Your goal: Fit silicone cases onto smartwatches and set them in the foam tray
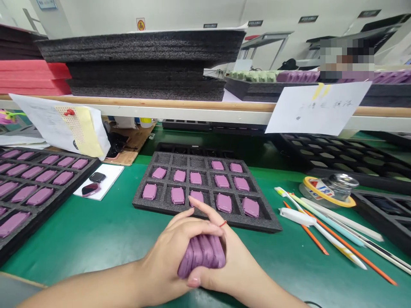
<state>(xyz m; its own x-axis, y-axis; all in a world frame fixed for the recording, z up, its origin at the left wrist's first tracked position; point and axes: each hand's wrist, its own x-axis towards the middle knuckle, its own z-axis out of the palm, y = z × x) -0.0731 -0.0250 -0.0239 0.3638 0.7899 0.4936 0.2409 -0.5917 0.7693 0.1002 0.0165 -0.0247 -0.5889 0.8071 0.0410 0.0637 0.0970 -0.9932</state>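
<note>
Purple cases [201, 256], pressed together in a row, sat between the left hand [170, 248] and right hand [236, 261], both grasping them. Just beyond the hands lay a foam tray [269, 221] holding similar cases [224, 202]; a toothbrush [332, 240] lay right of the right hand.

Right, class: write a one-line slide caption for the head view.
Left hand and right hand clasp purple cases before a foam tray holding more.

Back wall [186, 13]: bright, fairly even
Space below shelf [186, 112]: dim, detail sunk in shadow
Green tabletop [105, 231]: pale, soft sheen
Metal cap [345, 180]: small bright glints
Hands [173, 246]: softly lit, shading the purple pieces [203, 252] between them
Paper sign [298, 96]: handwriting [324, 104] soft, blurred
Frame edges: wide-angle stretch
Far person [346, 60]: pixelated
</note>
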